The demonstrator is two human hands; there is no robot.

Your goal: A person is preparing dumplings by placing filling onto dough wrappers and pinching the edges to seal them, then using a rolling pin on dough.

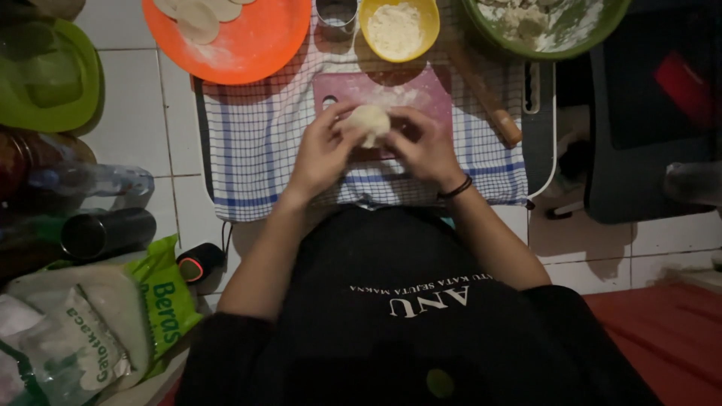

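Both hands are closed around a pale lump of dough (370,122), held just above a pink board (421,90) at the centre of the view. The left hand (325,150) cups it from the nine o'clock side, thumb over the top; the right hand (427,146) presses in from three o'clock, a dark band at its wrist. The dough is pinched between the fingertips of both hands, clear of the board as far as can be told.

The board lies on a blue-checked cloth (256,143) spread over a white tiled floor. At twelve o'clock from the dough stands a yellow bowl (398,28) of white flour, with a small metal ring cutter (336,13) just beside it at eleven o'clock. An orange plate (248,41) at ten o'clock carries flat dough rounds (197,19). A wooden rolling pin (487,94) lies at two o'clock, and a green bowl (543,26) with floury scraps sits beyond it.

Judgement: the step in hand appears to be shaping or sealing the piece by hand. The next move would call for even fingertip pressure around the edge while the lump is turned, without tearing it.
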